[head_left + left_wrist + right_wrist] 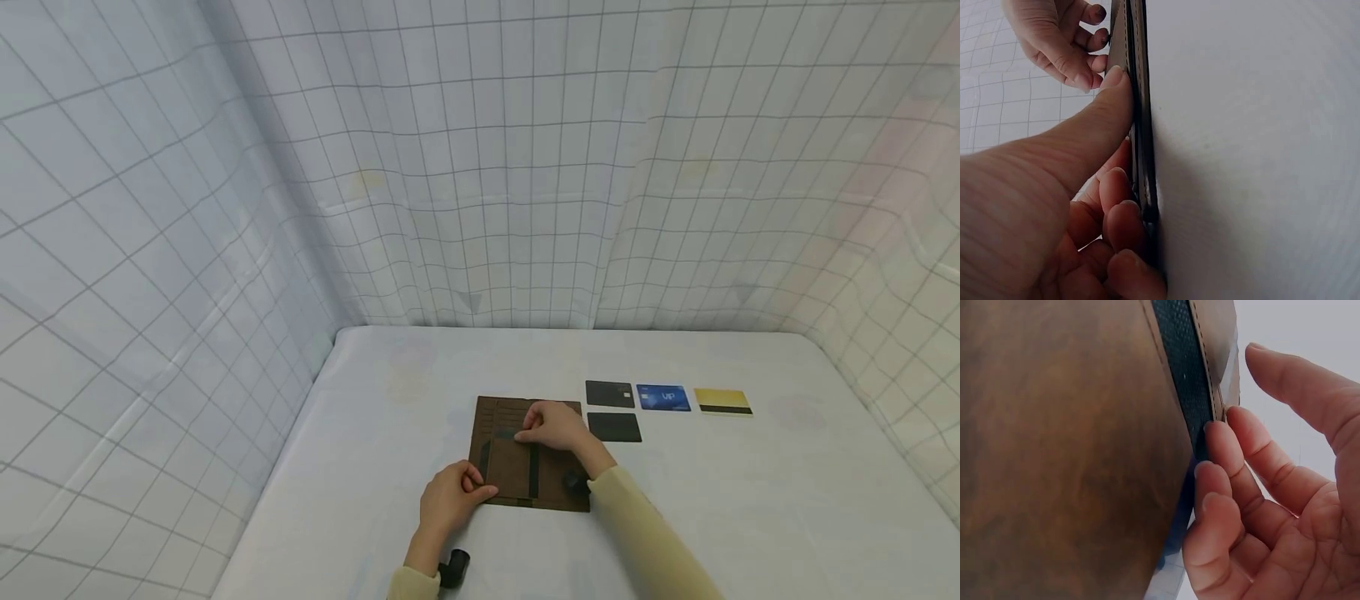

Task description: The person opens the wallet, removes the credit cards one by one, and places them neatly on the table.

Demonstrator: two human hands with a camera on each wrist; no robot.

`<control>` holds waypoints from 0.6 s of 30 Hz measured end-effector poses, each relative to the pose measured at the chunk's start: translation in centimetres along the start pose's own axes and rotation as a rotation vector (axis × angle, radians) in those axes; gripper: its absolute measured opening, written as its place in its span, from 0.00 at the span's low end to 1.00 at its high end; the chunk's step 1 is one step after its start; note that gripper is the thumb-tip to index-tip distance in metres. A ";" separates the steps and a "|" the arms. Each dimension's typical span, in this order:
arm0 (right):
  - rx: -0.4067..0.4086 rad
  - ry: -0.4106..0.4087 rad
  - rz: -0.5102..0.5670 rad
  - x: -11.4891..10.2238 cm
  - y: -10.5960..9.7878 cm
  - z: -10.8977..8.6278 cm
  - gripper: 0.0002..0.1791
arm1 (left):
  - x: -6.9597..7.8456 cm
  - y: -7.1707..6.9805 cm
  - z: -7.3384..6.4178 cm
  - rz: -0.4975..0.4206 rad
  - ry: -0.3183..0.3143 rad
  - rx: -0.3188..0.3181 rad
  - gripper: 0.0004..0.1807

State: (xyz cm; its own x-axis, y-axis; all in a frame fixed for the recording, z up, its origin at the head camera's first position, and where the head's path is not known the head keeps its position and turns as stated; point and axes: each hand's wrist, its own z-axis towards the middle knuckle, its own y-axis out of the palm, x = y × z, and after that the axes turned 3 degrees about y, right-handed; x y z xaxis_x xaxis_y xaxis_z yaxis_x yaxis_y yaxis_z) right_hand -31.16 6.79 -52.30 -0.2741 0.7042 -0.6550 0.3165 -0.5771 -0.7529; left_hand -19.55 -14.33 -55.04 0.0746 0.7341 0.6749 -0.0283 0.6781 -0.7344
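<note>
A brown leather wallet (558, 492) lies spread on the white table, with stitched slots along its far side and a dark strap down its middle. My left hand (447, 500) is at the near left corner. In the left wrist view its thumb (1116, 94) lies on the wallet's face, and its bent fingers are against the edge. My right hand (555, 427) is over the wallet's upper middle. In the right wrist view its bent fingertips (1219, 440) touch the stitched edge by the dark strap (1179, 350), while the thumb stands apart.
Right of the wallet lie a black card (609, 394), a blue card (663, 397), a yellow card (722, 401) and a plain dark card (614, 427). A black wrist device (453, 569) is on the left wrist. White grid-patterned curtains (465, 167) surround the table (375, 400).
</note>
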 end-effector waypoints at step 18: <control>-0.029 0.086 -0.070 -0.4 0.6 0.9 0.14 | -0.1 0.1 0.1 0.004 -0.003 -0.002 0.16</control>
State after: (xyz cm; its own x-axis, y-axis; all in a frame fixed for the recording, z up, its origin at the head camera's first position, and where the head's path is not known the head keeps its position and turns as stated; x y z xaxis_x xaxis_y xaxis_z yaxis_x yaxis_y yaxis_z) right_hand -31.70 5.76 -52.55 -0.2177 0.7759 -0.5921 0.3258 -0.5141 -0.7935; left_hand -19.64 -14.31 -55.19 0.0712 0.7367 0.6725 -0.0268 0.6754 -0.7370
